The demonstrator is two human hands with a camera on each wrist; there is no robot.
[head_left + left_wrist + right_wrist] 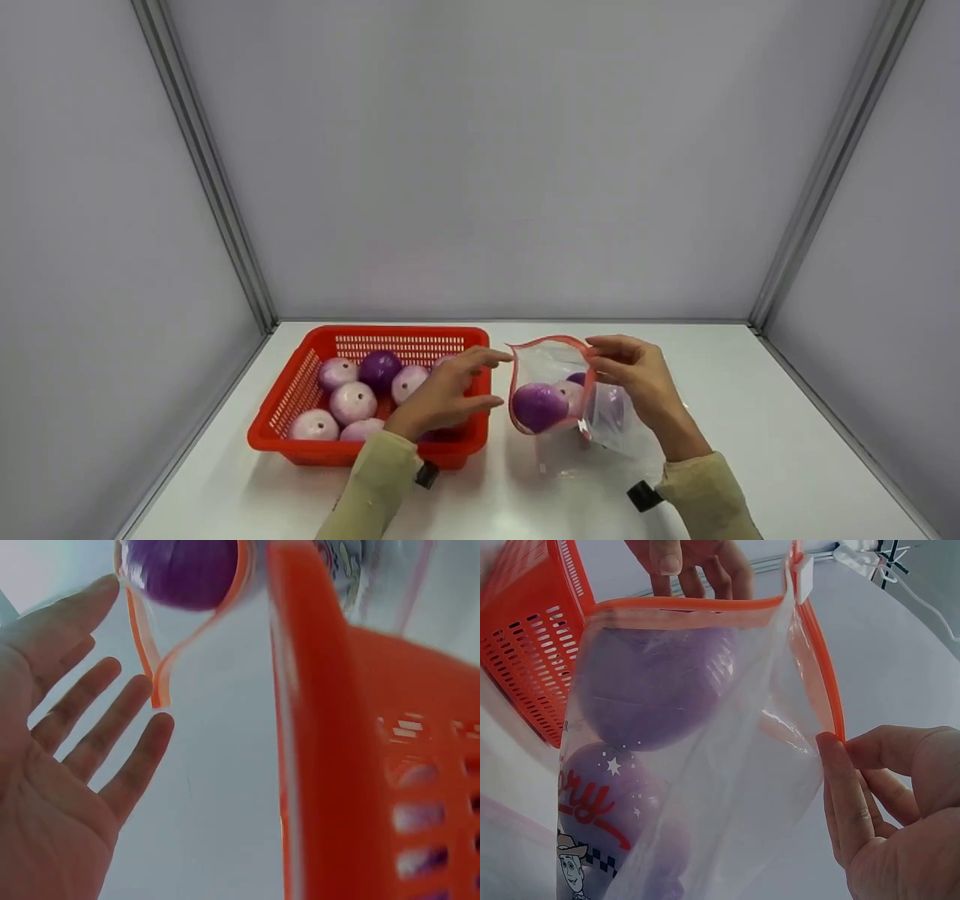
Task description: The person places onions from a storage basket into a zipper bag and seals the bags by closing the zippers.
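Observation:
A clear zip bag point(559, 350) with an orange-red edge lies on its side, mouth open and turned toward me. Inside it, a purple onion point(540, 405) sits at the mouth, with paler onions behind. My right hand point(636, 375) pinches the bag's right rim between thumb and fingers, as the right wrist view shows. My left hand point(448, 394) is held at the left side of the mouth, its fingers spread and its palm point(52, 817) bare. In the left wrist view, its fingertips are close to the orange rim point(146, 652); whether they touch it I cannot tell.
To the left, a red plastic basket point(300, 450) holds several purple and whitish onions point(353, 403) with small holes. My left forearm crosses its right front corner. The white table point(757, 450) is enclosed by pale panels point(517, 165) at the back and sides.

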